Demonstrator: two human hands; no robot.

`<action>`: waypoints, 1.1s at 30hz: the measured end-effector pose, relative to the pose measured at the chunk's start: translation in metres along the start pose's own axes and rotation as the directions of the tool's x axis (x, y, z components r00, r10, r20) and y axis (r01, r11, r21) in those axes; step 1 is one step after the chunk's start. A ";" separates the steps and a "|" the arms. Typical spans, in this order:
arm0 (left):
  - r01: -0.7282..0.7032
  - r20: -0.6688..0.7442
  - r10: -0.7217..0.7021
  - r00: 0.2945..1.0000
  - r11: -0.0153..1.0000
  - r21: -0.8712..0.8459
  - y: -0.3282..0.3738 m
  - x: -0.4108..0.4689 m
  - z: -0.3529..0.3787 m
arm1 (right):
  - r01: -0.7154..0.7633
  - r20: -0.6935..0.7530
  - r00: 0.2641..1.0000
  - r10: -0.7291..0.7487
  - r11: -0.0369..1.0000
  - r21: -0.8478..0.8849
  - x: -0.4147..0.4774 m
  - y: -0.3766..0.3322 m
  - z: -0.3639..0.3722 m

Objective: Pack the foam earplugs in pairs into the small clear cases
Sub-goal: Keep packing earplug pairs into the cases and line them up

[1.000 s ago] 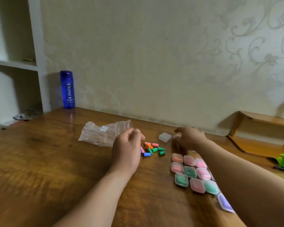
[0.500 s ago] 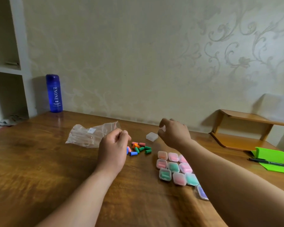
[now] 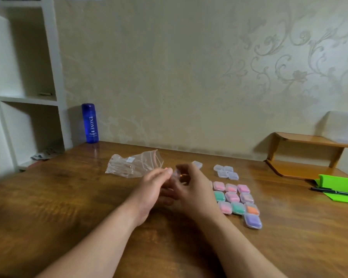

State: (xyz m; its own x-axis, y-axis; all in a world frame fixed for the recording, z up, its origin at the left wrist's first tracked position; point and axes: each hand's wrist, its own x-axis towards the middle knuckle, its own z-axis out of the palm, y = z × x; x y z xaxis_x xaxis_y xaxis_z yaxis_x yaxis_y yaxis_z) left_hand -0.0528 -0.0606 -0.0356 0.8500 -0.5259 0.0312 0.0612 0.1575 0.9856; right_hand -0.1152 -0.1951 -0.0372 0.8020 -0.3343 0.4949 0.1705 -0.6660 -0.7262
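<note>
Beside the filled cases (image 3: pixel 232 197), right hand (image 3: pixel 191 189) pinches a clear case (image 3: pixel 176 173); left hand (image 3: pixel 152 187), grip unclear; bag (image 3: pixel 133 166) behind.

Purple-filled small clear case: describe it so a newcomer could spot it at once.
On the brown wooden table, left of the bright green plastic stand, lies a block of small clear filled cases. The purple-filled case juts out alone at its nearest corner, the only purple among pink, green and orange ones.

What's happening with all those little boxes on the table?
A person is packing earplugs into little clear cases. The right hand holds one case over the table and the fingertips of the left hand are at it; blur hides the grip. Filled cases sit in rows to the right, empty ones behind them.
</note>
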 end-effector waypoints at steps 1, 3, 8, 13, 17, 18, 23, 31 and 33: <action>-0.006 0.021 0.005 1.000 1.000 0.009 -0.002 -0.008 -0.003 | 0.013 0.038 0.999 -0.012 1.000 -0.007 -0.005 0.000 0.003; -0.034 0.017 0.034 0.999 0.999 0.031 -0.006 -0.019 -0.010 | 0.072 0.107 0.992 -0.069 0.997 -0.025 -0.012 -0.003 0.007; -0.062 0.048 0.061 0.997 0.998 0.012 -0.006 -0.014 -0.018 | 0.034 0.149 0.987 -0.061 0.984 0.177 -0.015 0.000 0.002; -0.083 0.067 0.083 0.994 0.997 -0.003 -0.010 -0.008 -0.019 | -0.156 0.207 0.975 0.078 0.904 0.398 -0.010 0.005 -0.005; -0.117 0.088 0.113 0.990 0.992 0.049 -0.013 -0.009 -0.021 | -0.289 0.199 0.955 0.221 0.843 0.453 -0.003 0.011 0.004; -0.122 0.099 0.115 0.988 0.990 0.068 -0.013 -0.010 -0.021 | -0.295 0.208 0.953 0.221 0.837 0.462 -0.003 0.012 0.005; -0.115 0.133 0.096 0.986 0.983 0.140 -0.013 -0.011 -0.018 | -0.335 0.258 0.938 0.233 0.803 0.493 -0.003 0.017 -0.001; -0.112 0.146 0.091 0.985 0.984 0.140 -0.011 -0.014 -0.017 | -0.327 0.298 0.933 0.202 0.821 0.467 -0.001 0.018 -0.006; -0.110 0.151 0.087 0.985 0.982 0.153 -0.009 -0.014 -0.018 | -0.325 0.303 0.933 0.195 0.821 0.469 0.000 0.015 -0.005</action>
State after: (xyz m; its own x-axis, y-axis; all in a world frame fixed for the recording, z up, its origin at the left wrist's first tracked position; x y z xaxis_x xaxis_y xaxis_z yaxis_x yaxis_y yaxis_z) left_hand -0.0554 -0.0396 -0.0483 0.7634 -0.6303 0.1411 -0.1133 0.0845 0.9900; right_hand -0.1156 -0.2088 -0.0460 0.9549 -0.2399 0.1750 0.1483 -0.1253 -0.9810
